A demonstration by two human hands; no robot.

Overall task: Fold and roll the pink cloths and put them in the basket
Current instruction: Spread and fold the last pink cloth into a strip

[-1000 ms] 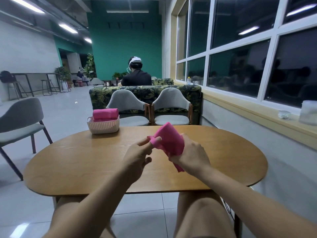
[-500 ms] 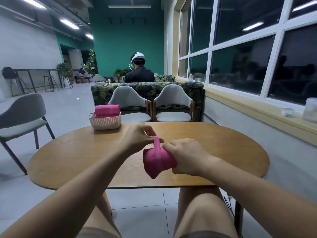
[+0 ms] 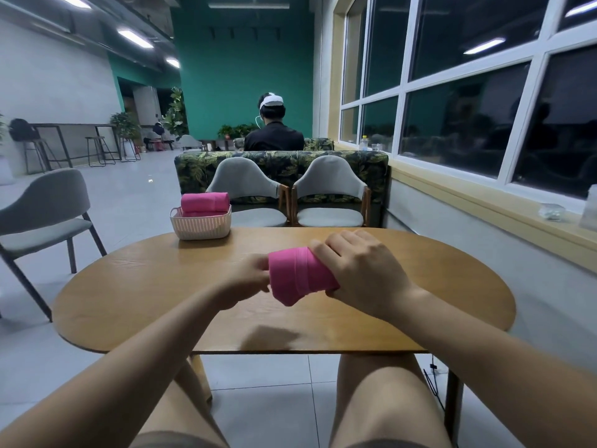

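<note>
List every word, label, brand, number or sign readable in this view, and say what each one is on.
No text can be read anywhere in this view.
Held pink cloth roll: no label or print shows.
Basket and the rolled cloth in it: no markings show.
Distant bottle with a yellow cap: any label is too small to read.
</note>
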